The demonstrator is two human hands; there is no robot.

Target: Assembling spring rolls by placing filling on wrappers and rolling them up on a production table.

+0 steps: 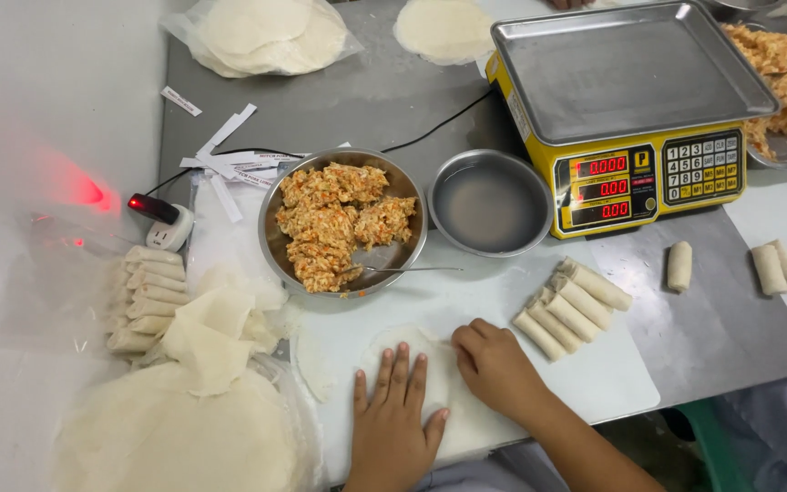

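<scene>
Left hand (392,415) flat, fingers spread, pinning round wrapper (412,364) to white board (612,374); right hand (495,364) curled at its far edge, gripping nothing. Beyond: finished rolls (571,308), filling bowl (343,223) with spoon (412,269), water bowl (491,202), scale (626,109), within reach.

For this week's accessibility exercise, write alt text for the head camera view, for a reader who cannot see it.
A person's left hand lies flat and the right hand curled on a round wrapper spread over a white board. Behind them stand a metal bowl of filling with a spoon, a bowl of water and a yellow scale; finished rolls lie at right.
</scene>
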